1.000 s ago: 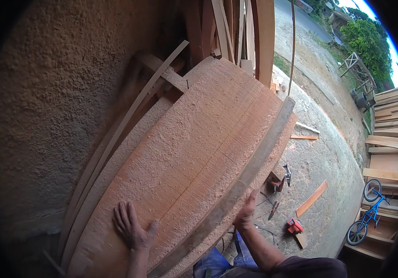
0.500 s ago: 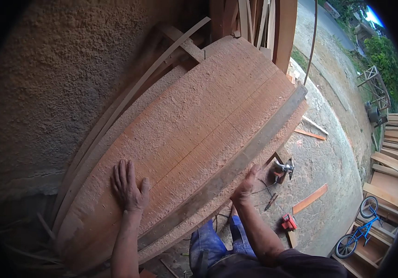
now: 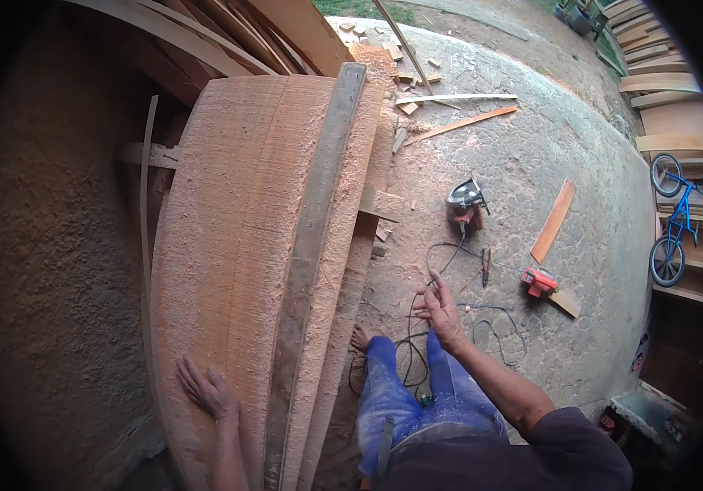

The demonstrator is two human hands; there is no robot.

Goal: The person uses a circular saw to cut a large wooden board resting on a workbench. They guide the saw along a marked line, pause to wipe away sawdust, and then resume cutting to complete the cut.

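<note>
A wide wooden board (image 3: 229, 213) covered in sawdust stretches out at the left, with a pencil-like line along it. On its near end my left hand (image 3: 211, 393) lies flat, fingers spread, holding nothing. Along the board's right side runs a long grey-brown wooden strip (image 3: 316, 196). My right hand (image 3: 440, 313) hangs in the air to the right of the board, over the floor, fingers apart and partly curled, with nothing in it. Beyond that hand a circular saw (image 3: 468, 200) stands on the floor, its dark cord running back toward my feet.
A red power tool (image 3: 540, 283) lies on the concrete floor (image 3: 605, 237), near a reddish wood strip (image 3: 554, 221) and pliers-like tool (image 3: 486, 267). Cords loop by my bare foot (image 3: 361, 337). Wood offcuts lie ahead. A blue bicycle (image 3: 679, 217) is at the right, a rough wall (image 3: 57, 245) at the left.
My view has swung to the right. My right hand has come off the board's right edge into the air. My left hand still rests on the board.
</note>
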